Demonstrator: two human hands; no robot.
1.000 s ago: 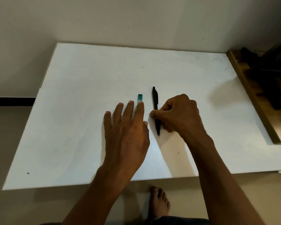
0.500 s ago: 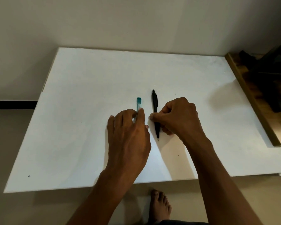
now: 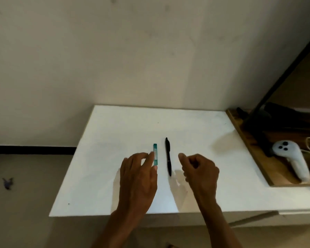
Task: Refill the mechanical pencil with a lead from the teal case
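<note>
The teal lead case [image 3: 155, 154] lies flat on the white table [image 3: 115, 158], pointing away from me. A black mechanical pencil [image 3: 168, 156] lies parallel to it, just to its right, with its tip toward me. My left hand [image 3: 138, 178] rests beside the case; its index finger lies along the case's left side and the thumb tip is at the near end, in a loose, motion-blurred touch. My right hand [image 3: 199, 169] hovers right of the pencil, clear of it, fingers loosely curled, thumb out, holding nothing.
A wooden tray [image 3: 249, 140] at the table's right edge holds a white handheld controller [image 3: 292, 158] and dark objects. A dark slanted pole [image 3: 276, 81] rises from it. A wall stands behind the table. A small dark scrap [image 3: 7, 183] lies on the floor at left.
My right hand has let go of the pencil and moved right. My left hand has slid back, uncovering most of the teal case. The view has tilted upward.
</note>
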